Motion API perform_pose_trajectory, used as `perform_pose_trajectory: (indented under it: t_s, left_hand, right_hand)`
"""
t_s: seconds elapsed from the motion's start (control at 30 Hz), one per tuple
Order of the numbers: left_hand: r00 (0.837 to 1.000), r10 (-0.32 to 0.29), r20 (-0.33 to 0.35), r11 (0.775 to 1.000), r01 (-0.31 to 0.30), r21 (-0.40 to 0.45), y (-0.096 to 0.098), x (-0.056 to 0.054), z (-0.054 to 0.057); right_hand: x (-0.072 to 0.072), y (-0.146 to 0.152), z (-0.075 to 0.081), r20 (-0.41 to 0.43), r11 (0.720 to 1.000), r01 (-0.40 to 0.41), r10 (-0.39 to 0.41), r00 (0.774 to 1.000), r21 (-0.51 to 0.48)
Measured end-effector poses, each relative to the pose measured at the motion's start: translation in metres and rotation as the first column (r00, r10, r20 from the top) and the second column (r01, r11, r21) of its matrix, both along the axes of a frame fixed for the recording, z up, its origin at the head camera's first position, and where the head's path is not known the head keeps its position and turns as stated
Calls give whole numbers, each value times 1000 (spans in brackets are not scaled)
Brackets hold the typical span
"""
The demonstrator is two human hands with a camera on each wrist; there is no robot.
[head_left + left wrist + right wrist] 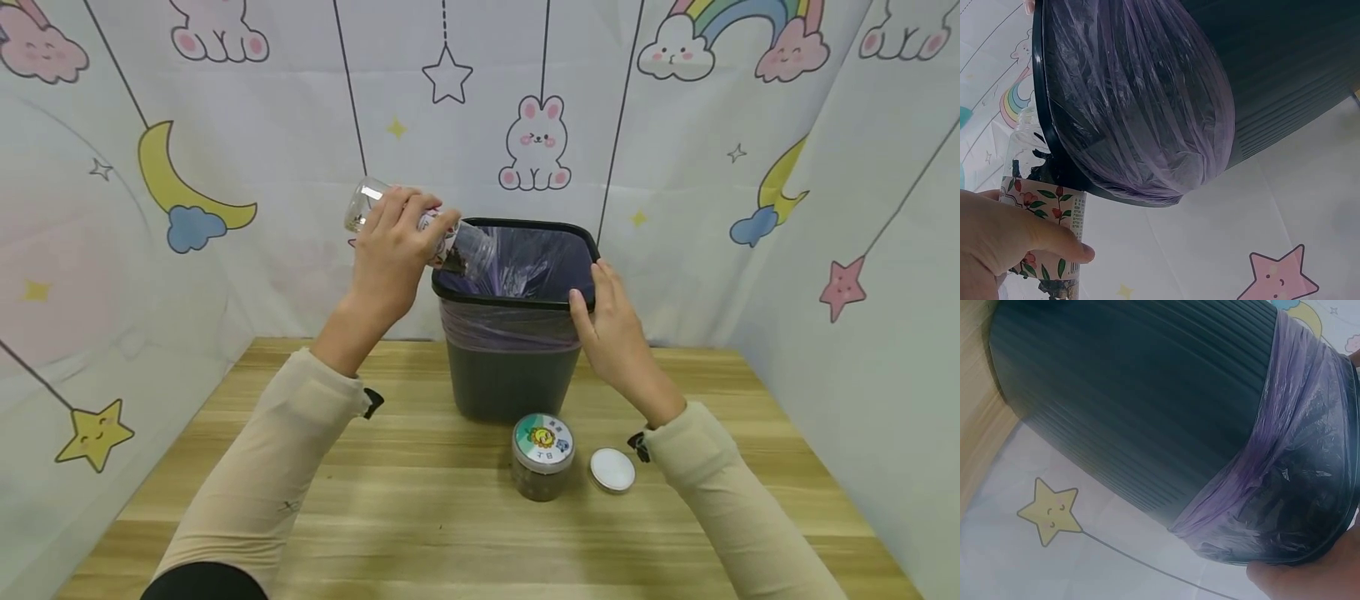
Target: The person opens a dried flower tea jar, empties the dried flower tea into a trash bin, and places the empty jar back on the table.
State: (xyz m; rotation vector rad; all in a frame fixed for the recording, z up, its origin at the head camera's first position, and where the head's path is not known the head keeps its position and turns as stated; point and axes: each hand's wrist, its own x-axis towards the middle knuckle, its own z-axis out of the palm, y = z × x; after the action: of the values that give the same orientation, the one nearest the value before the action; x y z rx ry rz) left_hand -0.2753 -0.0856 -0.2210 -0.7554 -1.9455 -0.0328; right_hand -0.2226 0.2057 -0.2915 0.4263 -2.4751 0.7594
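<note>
My left hand grips a clear bottle with a flowered label. It is tipped, its mouth lower and over the left side of a dark trash bin. Dark flaky bits lie inside the bottle, some near its neck. A thin purple bag lines the bin and is folded down over the outside, below the black rim. My right hand holds the bin's rim at the near right corner, thumb on the front and fingers along the right side. The bin's bottom inside is hidden.
In front of the bin, a round jar with a green and white sunflower-print lid stands on the wooden table. Right of it lies a small white lid. A printed cloth hangs close behind and at both sides.
</note>
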Motion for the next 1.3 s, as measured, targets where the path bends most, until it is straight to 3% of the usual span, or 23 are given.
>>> perform_pose_trajectory:
  t_s: [0.3,1.1,1.3]
  left_hand:
    - [1000,-10,-20,1000,10,4,4,-3,-1]
    - [989,55,-136,994,-68,-89,7,-9,-1]
    - [988,44,-145,993,-60,-106,5,-10,-3]
  right_hand:
    - [-1,2,-2,-15,1000,-4,4,1000,-10]
    - [-2,1,-1,-6,1000,-8,8,1000,-21]
    - [-3,2,-1,-4,1000,-8,8,1000,-17]
